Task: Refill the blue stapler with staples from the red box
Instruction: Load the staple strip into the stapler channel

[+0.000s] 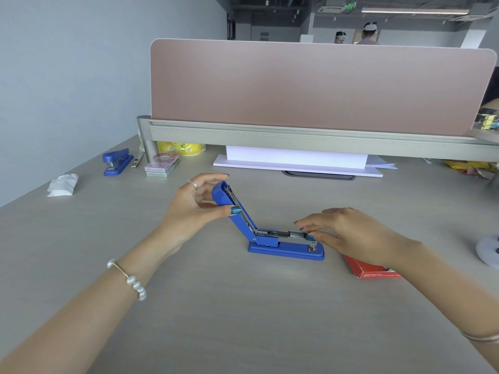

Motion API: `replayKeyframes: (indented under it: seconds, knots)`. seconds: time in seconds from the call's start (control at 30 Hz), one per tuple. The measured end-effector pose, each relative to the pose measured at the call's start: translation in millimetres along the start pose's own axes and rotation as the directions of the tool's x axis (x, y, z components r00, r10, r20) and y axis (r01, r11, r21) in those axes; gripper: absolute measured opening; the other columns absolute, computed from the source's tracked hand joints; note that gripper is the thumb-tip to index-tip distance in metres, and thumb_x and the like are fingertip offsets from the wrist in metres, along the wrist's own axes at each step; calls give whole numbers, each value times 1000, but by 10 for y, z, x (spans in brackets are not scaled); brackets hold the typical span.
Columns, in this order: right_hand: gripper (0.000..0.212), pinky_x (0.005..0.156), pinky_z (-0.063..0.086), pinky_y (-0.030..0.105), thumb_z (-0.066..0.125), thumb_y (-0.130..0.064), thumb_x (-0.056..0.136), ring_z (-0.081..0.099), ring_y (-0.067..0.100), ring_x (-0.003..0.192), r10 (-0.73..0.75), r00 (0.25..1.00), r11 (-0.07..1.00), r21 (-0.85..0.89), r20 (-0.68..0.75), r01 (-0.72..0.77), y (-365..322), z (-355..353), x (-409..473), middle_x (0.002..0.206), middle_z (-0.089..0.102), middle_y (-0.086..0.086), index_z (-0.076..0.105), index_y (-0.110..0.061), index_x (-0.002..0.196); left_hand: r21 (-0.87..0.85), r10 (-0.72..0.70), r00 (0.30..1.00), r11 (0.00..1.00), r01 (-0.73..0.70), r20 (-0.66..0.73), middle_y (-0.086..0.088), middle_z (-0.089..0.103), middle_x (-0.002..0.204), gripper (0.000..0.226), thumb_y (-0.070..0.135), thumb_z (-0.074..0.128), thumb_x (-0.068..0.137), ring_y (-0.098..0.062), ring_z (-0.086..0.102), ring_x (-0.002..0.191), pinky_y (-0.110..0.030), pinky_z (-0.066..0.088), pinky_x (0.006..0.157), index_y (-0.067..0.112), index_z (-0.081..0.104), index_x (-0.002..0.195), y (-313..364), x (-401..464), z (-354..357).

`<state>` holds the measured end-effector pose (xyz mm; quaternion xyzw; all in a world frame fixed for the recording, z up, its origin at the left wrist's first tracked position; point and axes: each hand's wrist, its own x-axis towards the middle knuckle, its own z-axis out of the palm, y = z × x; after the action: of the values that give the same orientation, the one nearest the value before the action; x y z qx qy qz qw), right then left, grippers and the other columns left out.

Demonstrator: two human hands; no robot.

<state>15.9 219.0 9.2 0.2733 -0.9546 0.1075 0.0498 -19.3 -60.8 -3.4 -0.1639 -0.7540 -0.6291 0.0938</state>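
The blue stapler (280, 248) stands on the desk in the middle, its lid swung up and back to the left so the metal staple channel lies bare. My left hand (194, 203) grips the raised lid between thumb and fingers. My right hand (340, 233) rests at the front end of the channel, fingertips touching it; whether staples are pinched there I cannot tell. The red box (370, 269) lies flat on the desk just right of the stapler, partly hidden under my right wrist.
A second blue stapler (117, 160) sits at the far left beside small card boxes (162, 164), a crumpled tissue (63, 184) and a yellow tape roll (183, 148). White boards (297, 161) lie under the pink divider (318, 87). A white round object (488, 249) is at the right edge.
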Motion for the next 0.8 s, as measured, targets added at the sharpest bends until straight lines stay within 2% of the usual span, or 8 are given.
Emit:
replayKeyframes:
  seconds: [0.2,0.63,0.8]
  knots:
    - [31,79,38,18,50,-21,91,61,9,102,14,998,999,-47,54,-12,-24,-54,76,115,67,-9,53,-29,121,12,9,1000,1000,-9,3,18,70,76,56,2,79,63,-9,64,73,-20,53,76,21,60,111,9,-3,1]
    - [36,83,37,16,51,-19,90,59,5,107,46,990,998,-55,133,-39,-20,-60,122,119,65,-9,51,-33,123,9,7,1000,1000,-7,7,16,71,76,55,3,80,63,-9,64,70,-21,54,76,23,60,110,6,-8,-2]
    - [39,81,35,17,53,-20,89,58,6,107,50,988,998,-41,145,-44,-8,-29,112,121,64,-10,49,-34,125,6,6,1000,1000,-6,8,18,70,75,54,4,80,62,-9,64,72,-17,51,72,24,61,109,14,-11,5]
